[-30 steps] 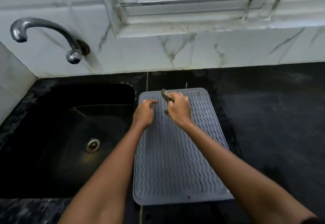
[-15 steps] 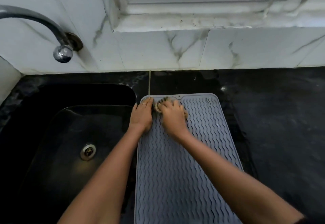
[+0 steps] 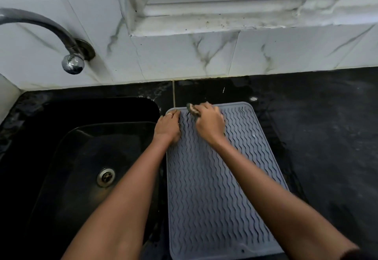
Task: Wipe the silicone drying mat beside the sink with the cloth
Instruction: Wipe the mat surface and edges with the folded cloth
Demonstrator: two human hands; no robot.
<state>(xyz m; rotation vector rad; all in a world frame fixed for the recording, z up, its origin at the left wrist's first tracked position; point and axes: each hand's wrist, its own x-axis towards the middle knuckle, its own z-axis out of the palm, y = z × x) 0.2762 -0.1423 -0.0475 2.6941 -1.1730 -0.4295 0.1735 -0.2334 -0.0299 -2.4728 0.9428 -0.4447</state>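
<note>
At the far left a chrome tap [image 3: 67, 55] curved out from the marble-veined wall tiles [image 3: 173, 59] above a black sink [image 3: 61, 178], its steel drain [image 3: 105, 177] plain at the bottom; just beside the sink, on the dark stone bench [image 3: 327, 137], lay the grey silicone drying mat [image 3: 214, 188], ribbed with wavy ridges and reaching from near the wall back toward the person.

The left hand [image 3: 168, 126], a ring on one finger, lay flat with its fingers together on the mat's far left corner, holding nothing and, by the look of it, pinning the mat to the bench; just to its right the right hand [image 3: 209, 123] was closed around a small dark bunched cloth [image 3: 192, 111], which showed only at the fingertips and pressed on the mat at its far edge; the two hands were near each other but apart.

The wiping seemed barely begun, worked at the top corner only; most of the mat showed no sign of wiping either way. The next move called for drawing the cloth along the ridges toward the near edge, then across to the right side in overlapping passes, with the left hand steadying the mat lest the soft silicone slide or buckle toward the sink.
</note>
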